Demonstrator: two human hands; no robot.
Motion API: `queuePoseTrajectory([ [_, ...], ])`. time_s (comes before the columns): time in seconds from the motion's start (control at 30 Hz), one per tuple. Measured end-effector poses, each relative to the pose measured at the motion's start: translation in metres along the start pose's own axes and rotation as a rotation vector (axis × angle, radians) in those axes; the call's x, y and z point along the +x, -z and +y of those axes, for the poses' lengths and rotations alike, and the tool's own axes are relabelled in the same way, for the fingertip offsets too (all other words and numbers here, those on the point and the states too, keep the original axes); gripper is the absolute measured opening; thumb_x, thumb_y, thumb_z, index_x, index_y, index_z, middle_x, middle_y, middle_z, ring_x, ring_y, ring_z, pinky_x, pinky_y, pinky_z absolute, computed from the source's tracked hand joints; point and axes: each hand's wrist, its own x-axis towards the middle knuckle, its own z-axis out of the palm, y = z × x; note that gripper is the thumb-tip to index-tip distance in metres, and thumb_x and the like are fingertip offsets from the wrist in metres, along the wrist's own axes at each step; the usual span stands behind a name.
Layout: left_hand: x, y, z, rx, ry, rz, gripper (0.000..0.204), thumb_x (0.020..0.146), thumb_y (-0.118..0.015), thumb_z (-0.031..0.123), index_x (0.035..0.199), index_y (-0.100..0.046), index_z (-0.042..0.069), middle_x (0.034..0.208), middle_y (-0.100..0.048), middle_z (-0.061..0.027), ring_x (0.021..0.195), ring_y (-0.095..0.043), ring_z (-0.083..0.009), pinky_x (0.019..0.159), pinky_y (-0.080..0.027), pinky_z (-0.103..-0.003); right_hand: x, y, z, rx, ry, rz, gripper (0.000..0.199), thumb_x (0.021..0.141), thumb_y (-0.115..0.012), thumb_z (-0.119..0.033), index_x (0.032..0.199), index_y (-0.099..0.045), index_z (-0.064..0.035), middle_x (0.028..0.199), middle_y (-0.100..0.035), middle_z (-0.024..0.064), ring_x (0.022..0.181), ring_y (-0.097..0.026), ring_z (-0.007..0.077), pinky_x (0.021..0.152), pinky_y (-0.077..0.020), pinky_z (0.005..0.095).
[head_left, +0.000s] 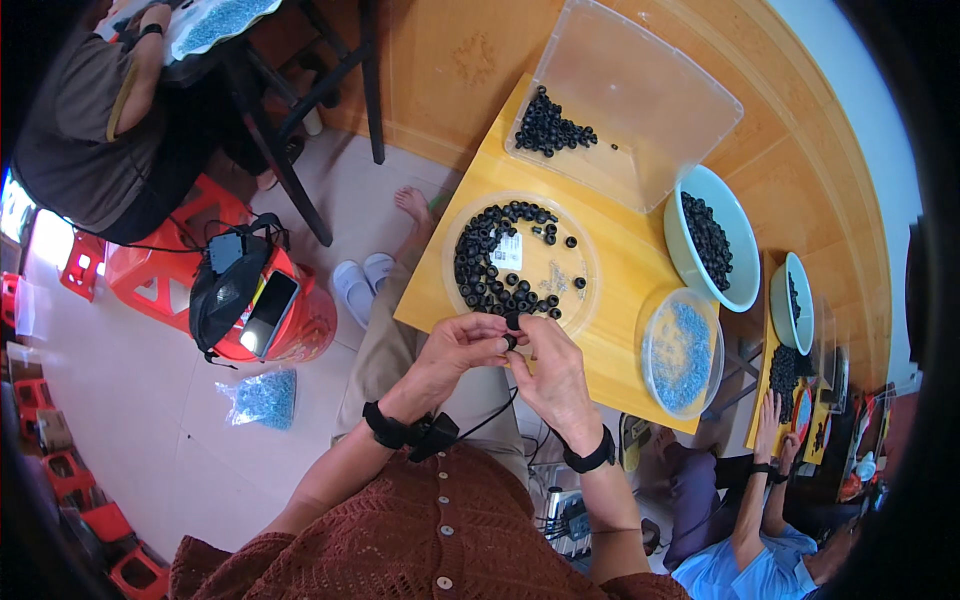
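Above the near rim of a round, clear plastic tray (538, 272), the left hand (462, 350) and right hand (555, 368) meet, fingertips pinched on small dark pieces (511, 341) held between them; which finger presses which piece I cannot tell. Just beyond the hands, smooth, rounded black beads (478, 250) lie in a thick curve on the tray. Right of it on the yellow table (620, 290), a clear dish (652, 345) holds fine blue bits (684, 358).
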Motion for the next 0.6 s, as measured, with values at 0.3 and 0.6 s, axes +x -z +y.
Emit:
queuePoseTrajectory([
  [0.3,-0.01,0.024,0.001,-0.061,0.048,0.057,0.021,0.083,-0.057,0.006,0.104,-0.059,0.002,0.088,-0.061,-0.0037,0.078,-0.059,-0.01,0.072,-0.051,-0.023,0.014,0.027,0.077,-0.208,-0.363,0.186,0.016,0.067,-0.06,0.001,0.084,-0.059,0.0019,0.073,-0.055,0.016,0.067,-0.057,0.0305,0.06,-0.0455,0.0357],
  [0.6,-0.018,0.034,0.001,-0.057,0.042,0.041,0.02,0.083,-0.057,0.006,0.103,-0.06,0.003,0.092,-0.061,-0.0031,0.077,-0.059,-0.0091,0.072,-0.051,-0.022,0.087,0.006,0.097,-0.395,-0.131,-0.062,0.017,0.067,-0.059,-0.001,0.084,-0.063,-0.0005,0.079,-0.059,0.0178,0.077,-0.059,0.0332,0.068,-0.047,0.0393],
])
